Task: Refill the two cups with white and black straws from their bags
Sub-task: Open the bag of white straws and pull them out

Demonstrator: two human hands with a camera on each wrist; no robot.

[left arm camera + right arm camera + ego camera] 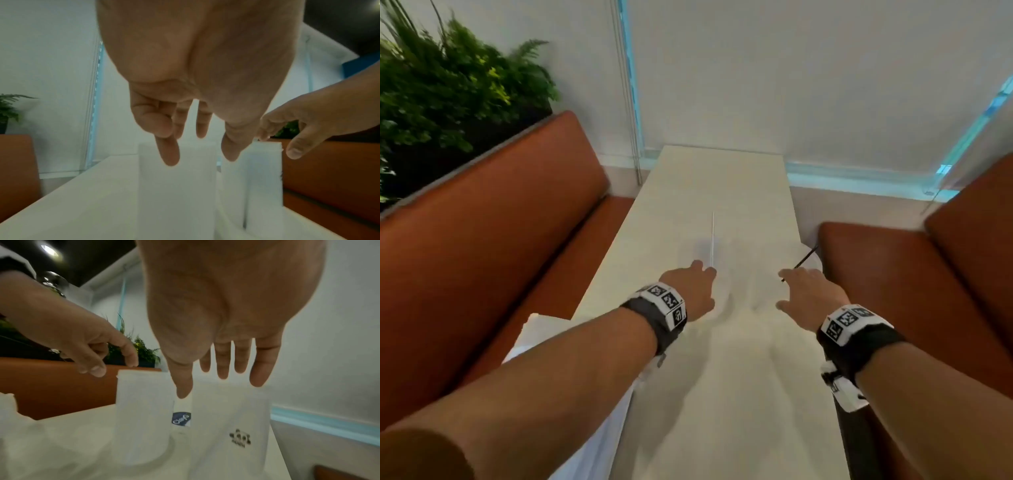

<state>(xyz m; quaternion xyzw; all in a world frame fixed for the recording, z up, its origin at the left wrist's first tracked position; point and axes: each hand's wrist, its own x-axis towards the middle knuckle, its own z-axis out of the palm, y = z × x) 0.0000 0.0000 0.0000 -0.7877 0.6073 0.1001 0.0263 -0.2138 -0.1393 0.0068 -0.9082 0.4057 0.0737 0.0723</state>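
Both hands above two tall white paper cups on pale table [722,178].
Left hand [693,291], right hand [810,296]: fingers loosely extended, holding nothing; left cup [176,186], right cup [230,426] below.

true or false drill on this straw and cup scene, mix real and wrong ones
1. A white straw sticks up just beyond the left hand. True.
2. The black straw is by the left hand. False: it is by the right hand.
3. The benches beside the table are blue. False: they are orange-brown.
4. The cup below the right hand bears a small dark print. True.
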